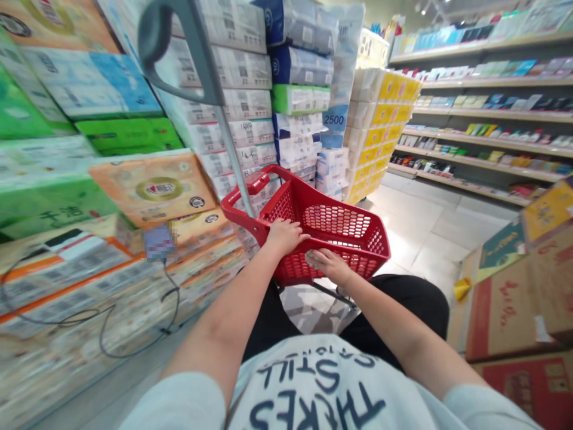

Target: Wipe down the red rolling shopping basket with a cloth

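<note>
A red plastic shopping basket (344,209) on a wheeled frame stands in front of my knees, its walls pierced with holes. A grey pull handle (233,149) rises from its left end and leans to the upper left. My left hand (285,236) grips the near rim close to the handle end, its fingers reaching over the edge. Farther right, my right hand (333,266) presses a small pale wad, apparently a cloth (314,258), against the outside of the near wall. The wad is partly hidden by the fingers.
Stacked tissue packs (152,185) crowd the left, with a cable (172,292) hanging over them. Behind the basket rise more paper packs (237,77) and yellow-white packs (380,131). Cardboard boxes (505,298) stand at the right; stocked shelves (487,113) line the back across a tiled floor (414,215).
</note>
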A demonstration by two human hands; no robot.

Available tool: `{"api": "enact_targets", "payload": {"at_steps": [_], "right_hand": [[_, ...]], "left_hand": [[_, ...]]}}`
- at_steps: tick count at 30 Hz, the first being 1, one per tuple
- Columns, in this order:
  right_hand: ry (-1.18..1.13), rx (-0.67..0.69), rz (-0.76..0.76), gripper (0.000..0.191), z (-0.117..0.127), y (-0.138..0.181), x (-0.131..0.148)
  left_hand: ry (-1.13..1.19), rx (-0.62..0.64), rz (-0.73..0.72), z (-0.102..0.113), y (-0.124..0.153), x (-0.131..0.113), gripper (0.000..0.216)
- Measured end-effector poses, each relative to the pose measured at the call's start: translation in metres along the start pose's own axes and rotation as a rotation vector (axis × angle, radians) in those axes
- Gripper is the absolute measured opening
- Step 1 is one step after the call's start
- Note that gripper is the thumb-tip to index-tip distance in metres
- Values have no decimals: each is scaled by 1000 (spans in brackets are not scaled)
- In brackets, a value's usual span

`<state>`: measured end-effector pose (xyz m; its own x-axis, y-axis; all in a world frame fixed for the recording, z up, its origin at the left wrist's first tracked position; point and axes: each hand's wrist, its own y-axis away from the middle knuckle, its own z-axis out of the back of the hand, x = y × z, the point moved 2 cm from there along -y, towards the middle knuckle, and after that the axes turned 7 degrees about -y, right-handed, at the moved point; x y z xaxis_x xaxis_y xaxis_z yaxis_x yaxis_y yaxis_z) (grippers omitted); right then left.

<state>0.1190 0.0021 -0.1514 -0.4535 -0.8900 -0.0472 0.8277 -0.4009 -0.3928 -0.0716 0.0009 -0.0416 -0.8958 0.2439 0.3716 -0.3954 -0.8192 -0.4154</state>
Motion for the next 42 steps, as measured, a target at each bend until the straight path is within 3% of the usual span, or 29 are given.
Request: {"api": "enact_targets", "payload": {"at_steps": [6,11,17,22,28,33,39,42], "right_hand": [[-45,-113,11,43,13,-12,9],[10,28,-5,41,10,-13,12],[1,-59,67,40,22,-18,11],[2,12,25,40,22,-20,13],[-70,-103,-4,40,18,-10,3],[-34,65,-21,43,6,3,4],[-35,-20,-49,44,11,-13,10],[-26,87,-66,39,-1,-13,12]], "left_hand": [[-1,-24,2,-1,-1,-6,41],[15,-7,23,2,-7,-16,45],[24,22,20,4,-7,-18,46],[46,68,43,5,-5,-15,45],[51,51,20,6,-7,-14,45],[78,70,32,2,-11,-10,45],[49,80,41,1,-12,-9,42],[38,83,48,1,-12,-9,43]]}}
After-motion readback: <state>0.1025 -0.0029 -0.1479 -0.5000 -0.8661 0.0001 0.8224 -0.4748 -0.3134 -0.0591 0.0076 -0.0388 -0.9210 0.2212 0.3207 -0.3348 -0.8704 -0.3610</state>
